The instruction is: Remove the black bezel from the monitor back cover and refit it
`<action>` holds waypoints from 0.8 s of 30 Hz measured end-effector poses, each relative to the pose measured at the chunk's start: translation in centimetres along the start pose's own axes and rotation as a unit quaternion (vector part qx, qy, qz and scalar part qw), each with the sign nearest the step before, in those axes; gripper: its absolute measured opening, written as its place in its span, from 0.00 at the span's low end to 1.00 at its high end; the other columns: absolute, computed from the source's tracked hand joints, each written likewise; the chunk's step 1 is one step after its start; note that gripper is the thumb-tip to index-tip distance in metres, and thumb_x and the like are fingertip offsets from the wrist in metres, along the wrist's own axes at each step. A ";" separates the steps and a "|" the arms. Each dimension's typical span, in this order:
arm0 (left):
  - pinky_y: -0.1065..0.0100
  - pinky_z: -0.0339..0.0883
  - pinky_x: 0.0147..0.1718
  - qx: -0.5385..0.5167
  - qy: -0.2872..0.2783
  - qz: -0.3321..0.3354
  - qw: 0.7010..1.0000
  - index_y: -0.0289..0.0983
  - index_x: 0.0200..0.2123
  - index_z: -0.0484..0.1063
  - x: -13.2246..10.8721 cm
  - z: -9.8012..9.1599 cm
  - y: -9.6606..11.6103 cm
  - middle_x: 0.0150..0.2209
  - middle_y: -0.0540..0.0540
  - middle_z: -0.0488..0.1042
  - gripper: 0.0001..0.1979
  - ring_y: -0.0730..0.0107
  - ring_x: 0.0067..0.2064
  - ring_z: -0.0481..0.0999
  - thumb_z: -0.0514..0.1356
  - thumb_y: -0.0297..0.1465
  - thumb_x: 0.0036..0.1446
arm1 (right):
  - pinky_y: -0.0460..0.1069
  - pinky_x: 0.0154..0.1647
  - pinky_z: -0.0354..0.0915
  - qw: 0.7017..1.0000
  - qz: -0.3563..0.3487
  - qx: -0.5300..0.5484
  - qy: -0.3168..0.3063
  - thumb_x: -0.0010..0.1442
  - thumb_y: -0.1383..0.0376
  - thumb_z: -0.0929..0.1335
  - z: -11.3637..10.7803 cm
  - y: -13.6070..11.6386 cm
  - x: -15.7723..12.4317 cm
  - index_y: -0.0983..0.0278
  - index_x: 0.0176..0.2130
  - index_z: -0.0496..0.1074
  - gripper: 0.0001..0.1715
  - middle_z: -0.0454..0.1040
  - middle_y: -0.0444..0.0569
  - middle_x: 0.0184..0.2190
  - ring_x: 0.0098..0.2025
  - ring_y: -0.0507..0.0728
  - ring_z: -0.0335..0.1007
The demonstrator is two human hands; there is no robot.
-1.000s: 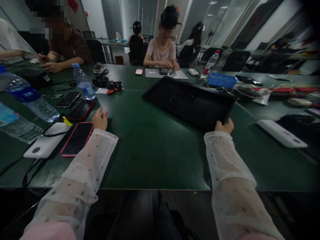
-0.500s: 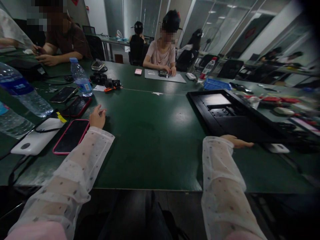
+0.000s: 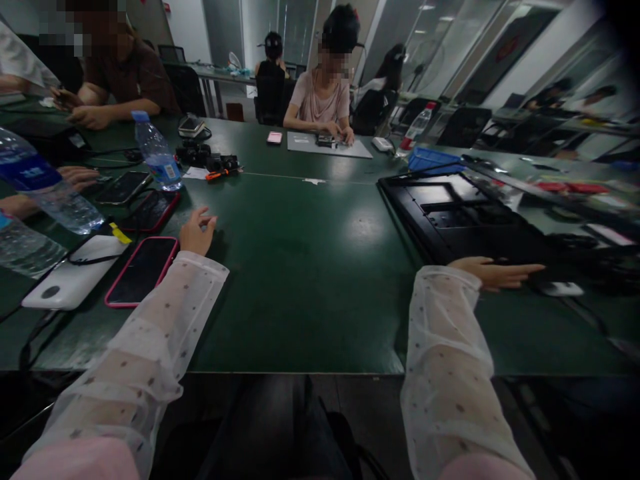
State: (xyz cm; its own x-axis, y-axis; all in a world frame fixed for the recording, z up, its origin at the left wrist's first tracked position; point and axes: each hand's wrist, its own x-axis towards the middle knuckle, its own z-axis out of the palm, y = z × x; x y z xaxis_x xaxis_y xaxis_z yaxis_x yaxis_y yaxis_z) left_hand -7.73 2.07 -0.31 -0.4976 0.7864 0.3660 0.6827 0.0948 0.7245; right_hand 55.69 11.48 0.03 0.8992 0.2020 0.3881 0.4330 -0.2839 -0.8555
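Just right of the red-edged phone point(image 3: 143, 271), my left hand point(image 3: 198, 232) rests on the green table point(image 3: 300, 280). Its fingers are loosely bent and apart, holding nothing. At the near edge of a flat black plastic panel with rectangular recesses point(image 3: 463, 230), my right hand point(image 3: 500, 273) has its fingers stretched out flat. It is beside or touching that edge; I cannot tell which. The panel's right end is dark and blurred. White see-through sleeves with small stars cover both my forearms.
Water bottles point(image 3: 156, 153), a white power bank point(image 3: 75, 273) and more phones point(image 3: 125, 188) crowd the left. A blue basket point(image 3: 433, 160) stands behind the panel. Across the table a person point(image 3: 320, 100) handles a small device on a grey board point(image 3: 295, 143). Another person's hand point(image 3: 80, 179) reaches in at left.
My right hand has moved slightly right, its fingers now straighter. The black panel has shifted a little and looks flatter. Another person's hand has appeared behind the bottles. My left hand is nearly still.
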 end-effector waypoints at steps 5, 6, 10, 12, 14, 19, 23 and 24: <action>0.55 0.69 0.61 0.010 0.004 0.003 1.000 0.36 0.62 0.71 0.0 0.1 -0.1 0.52 0.38 0.84 0.24 0.58 0.55 0.83 0.62 0.36 0.65 | 0.68 0.79 0.38 0.993 -0.113 0.015 0.004 0.58 0.74 0.57 -1.4 -3.7 -2.9 0.82 0.77 0.45 0.51 0.45 0.73 0.78 0.81 0.67 0.41; 0.55 0.69 0.61 0.013 0.007 0.005 1.000 0.36 0.62 0.72 0.0 0.0 -0.1 0.52 0.38 0.84 0.24 0.58 0.55 0.83 0.62 0.36 0.65 | 0.69 0.79 0.38 0.988 -0.151 0.018 -0.010 0.63 0.71 0.56 -1.7 -4.3 -3.5 0.81 0.77 0.46 0.47 0.46 0.74 0.78 0.81 0.68 0.41; 0.56 0.71 0.59 0.028 0.001 0.006 1.000 0.37 0.59 0.75 -0.1 -0.4 0.4 0.38 0.43 0.85 0.21 0.58 0.50 0.84 0.58 0.39 0.68 | 0.70 0.77 0.45 0.940 -0.338 0.025 -0.039 0.73 0.58 0.54 -2.3 -5.7 -5.7 0.74 0.77 0.51 0.41 0.55 0.70 0.75 0.76 0.70 0.55; 0.57 0.73 0.56 0.026 0.000 0.007 1.000 0.37 0.58 0.76 -0.2 -0.5 0.4 0.30 0.46 0.83 0.22 0.59 0.43 0.85 0.52 0.41 0.72 | 0.69 0.75 0.51 0.917 -0.395 0.046 -0.041 0.74 0.56 0.56 -2.1 -6.1 -6.6 0.75 0.74 0.58 0.39 0.64 0.71 0.71 0.71 0.70 0.62; 0.60 0.76 0.49 0.002 0.009 0.013 1.000 0.37 0.61 0.73 -0.2 -0.4 0.4 0.34 0.45 0.84 0.24 0.62 0.36 0.84 0.46 0.41 0.74 | 0.68 0.71 0.59 0.898 -0.429 0.086 -0.040 0.74 0.55 0.57 -1.9 -6.5 -7.3 0.76 0.71 0.62 0.38 0.69 0.72 0.66 0.66 0.70 0.67; 0.60 0.76 0.52 -0.070 0.061 0.049 0.994 0.37 0.71 0.59 0.1 0.0 0.2 0.64 0.34 0.75 0.28 0.64 0.47 0.84 0.51 0.36 0.71 | 0.66 0.62 0.66 0.885 -0.438 0.144 -0.073 0.74 0.57 0.57 -2.5 -7.1 -8.3 0.75 0.73 0.55 0.36 0.73 0.70 0.59 0.60 0.68 0.69; 0.52 0.70 0.62 -0.058 0.079 0.080 0.992 0.38 0.73 0.57 0.0 0.0 0.9 0.70 0.30 0.67 0.38 0.53 0.61 0.78 0.63 0.38 0.63 | 0.64 0.64 0.66 0.884 -0.412 0.147 -0.167 0.74 0.58 0.57 -3.1 -7.4 -8.8 0.71 0.76 0.48 0.39 0.72 0.65 0.60 0.61 0.65 0.71; 0.50 0.69 0.63 -0.052 0.079 0.089 0.992 0.39 0.73 0.56 -0.1 0.0 1.1 0.71 0.30 0.65 0.40 0.51 0.63 0.76 0.64 0.39 0.62 | 0.64 0.65 0.65 0.881 -0.398 0.148 -0.209 0.74 0.58 0.56 -3.1 -7.5 -8.9 0.70 0.77 0.46 0.39 0.73 0.64 0.59 0.63 0.65 0.70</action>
State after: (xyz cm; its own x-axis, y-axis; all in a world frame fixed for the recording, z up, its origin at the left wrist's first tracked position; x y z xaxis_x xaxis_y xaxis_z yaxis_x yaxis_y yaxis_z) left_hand -6.91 2.09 0.50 -0.4582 0.6785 0.5742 0.7122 -0.1062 0.6939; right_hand 44.64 8.89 4.06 0.1894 0.5716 0.7984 0.8257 0.3474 -0.4445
